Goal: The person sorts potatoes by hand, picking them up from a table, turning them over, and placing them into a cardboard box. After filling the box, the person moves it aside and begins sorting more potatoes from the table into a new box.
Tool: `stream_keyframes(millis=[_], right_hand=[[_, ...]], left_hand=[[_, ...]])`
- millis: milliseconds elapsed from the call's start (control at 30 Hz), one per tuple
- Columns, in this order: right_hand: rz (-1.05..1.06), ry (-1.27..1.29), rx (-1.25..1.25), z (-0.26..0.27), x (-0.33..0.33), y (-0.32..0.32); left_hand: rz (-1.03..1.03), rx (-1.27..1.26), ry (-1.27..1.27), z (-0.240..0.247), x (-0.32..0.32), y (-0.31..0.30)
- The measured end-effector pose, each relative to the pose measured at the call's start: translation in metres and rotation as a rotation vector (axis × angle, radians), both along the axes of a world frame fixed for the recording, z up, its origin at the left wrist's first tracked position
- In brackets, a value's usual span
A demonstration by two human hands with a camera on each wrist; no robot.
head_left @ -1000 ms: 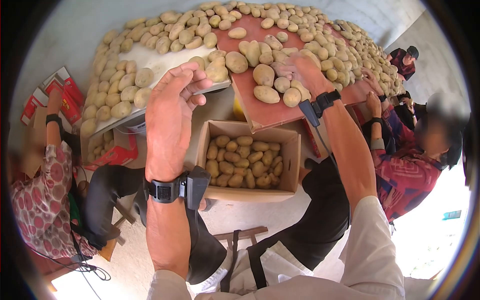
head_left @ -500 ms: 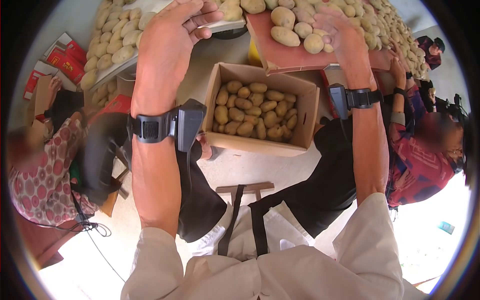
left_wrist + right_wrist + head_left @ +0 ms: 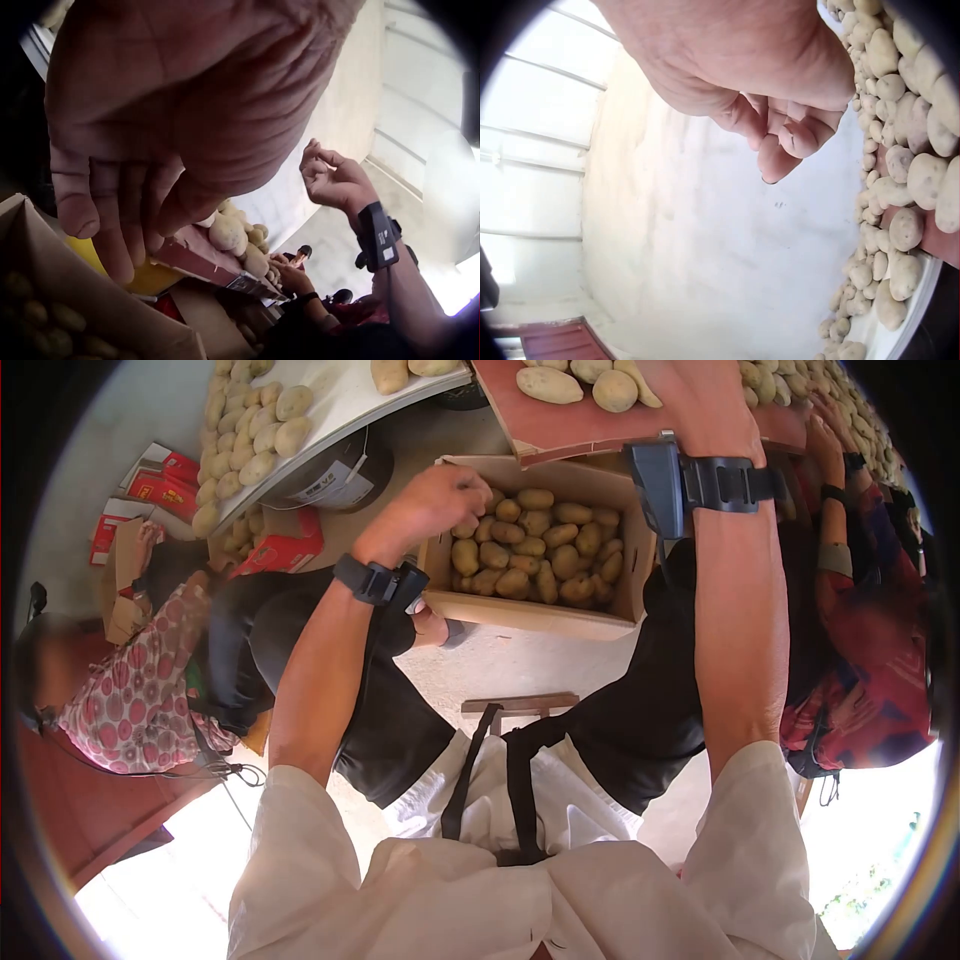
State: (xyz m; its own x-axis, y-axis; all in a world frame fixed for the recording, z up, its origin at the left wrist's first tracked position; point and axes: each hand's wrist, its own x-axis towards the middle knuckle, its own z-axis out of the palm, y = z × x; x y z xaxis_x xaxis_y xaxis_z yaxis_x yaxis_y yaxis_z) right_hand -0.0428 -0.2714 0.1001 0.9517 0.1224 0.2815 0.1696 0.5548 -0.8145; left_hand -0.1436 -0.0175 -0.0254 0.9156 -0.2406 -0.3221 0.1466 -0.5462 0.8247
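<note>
Our left hand point(image 3: 432, 505) hangs relaxed and empty near the box point(image 3: 540, 616); our right hand point(image 3: 700, 405), loosely curled, holds nothing. Potatoes point(image 3: 573, 513) look firm, bruisable: we'd cup their middles.

The person point(image 3: 590, 890) is wearing a pale cloth shirt point(image 3: 450, 900) with short, wide sleeves point(image 3: 755, 830) and plain black trousers point(image 3: 645, 710). Two black wristbands point(image 3: 735, 484) are holding dark, block-shaped camera units point(image 3: 655, 490), one of them showing a small white label point(image 3: 388, 253).

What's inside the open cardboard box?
Potatoes show inside the cardboard box. Whatever lies beneath the top ones is hidden, and in the head view the left hand covers part of the box's left side.
</note>
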Motion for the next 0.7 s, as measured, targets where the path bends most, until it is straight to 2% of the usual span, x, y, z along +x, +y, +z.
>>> stream_keyframes(millis=[67,133,200,267,333,400,467,533,600,700], right_hand=[[0.000,-0.015,0.032,0.005,0.000,0.002],[0.000,-0.036,0.063,0.015,-0.003,0.004],[-0.087,0.125,0.094,0.021,-0.008,0.004],[-0.072,0.083,0.100,0.014,-0.002,-0.004],[-0.060,0.041,0.097,0.007,0.006,-0.015],[0.104,0.088,0.167,0.001,0.013,-0.025],[0.105,0.044,0.165,0.000,0.015,-0.029],[0.108,-0.002,0.163,0.002,0.014,-0.028],[-0.073,0.004,0.224,0.008,0.006,-0.018],[-0.067,0.038,0.246,0.012,0.009,-0.017]], left_hand=[[-0.134,0.291,0.059,-0.023,0.005,-0.002],[-0.155,0.391,0.051,-0.052,0.013,0.008],[-0.175,0.492,0.047,-0.075,0.022,0.020],[-0.169,0.626,0.053,-0.086,0.032,0.025],[-0.164,0.606,0.048,-0.097,0.032,0.023],[-0.151,0.585,0.044,-0.105,0.034,0.018],[-0.293,0.591,0.100,-0.124,0.040,0.013],[-0.318,0.564,0.109,-0.156,0.042,0.013],[-0.338,0.540,0.111,-0.166,0.042,0.009],[-0.378,0.511,0.180,-0.171,0.034,0.001]])
